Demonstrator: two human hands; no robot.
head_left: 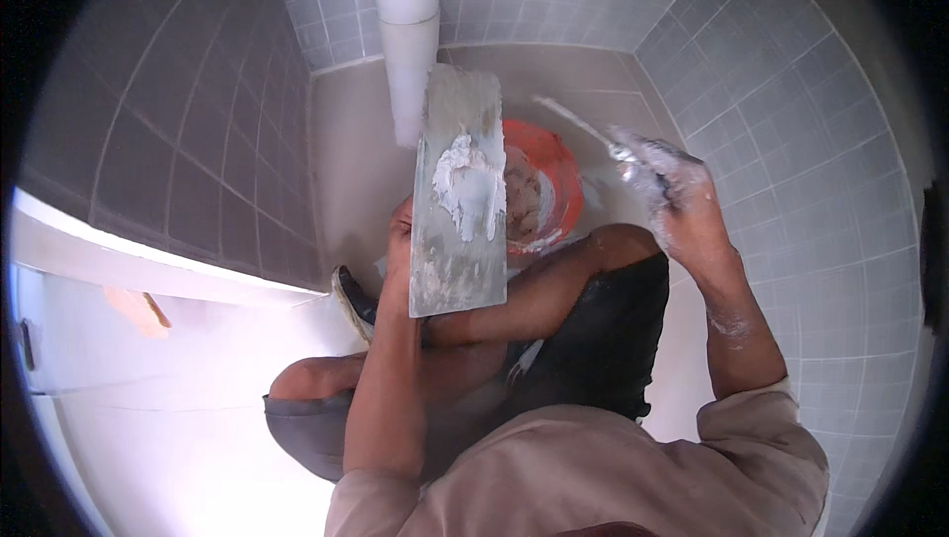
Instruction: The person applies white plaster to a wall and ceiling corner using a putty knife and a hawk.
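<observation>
My left hand (400, 221), mostly hidden under it, holds up a flat rectangular plastering trowel (457, 285). A lump of white paste (465, 184) sits on the middle of its upper face. My right hand (684, 191), smeared with white paste, is closed round a thin scraper-like tool (576, 123) that points up and to the left; its exact kind is hard to make out. Between my hands, partly behind the trowel, an orange-red bucket (565, 176) on the floor holds pale pinkish-white paste (522, 196).
A white pipe (407, 38) rises along the back, close behind the trowel. Grey tiled walls stand at the left (213, 107), back and right (791, 171). My crossed legs (583, 285) lie just below the bucket. A bright white surface (188, 379) fills the lower left.
</observation>
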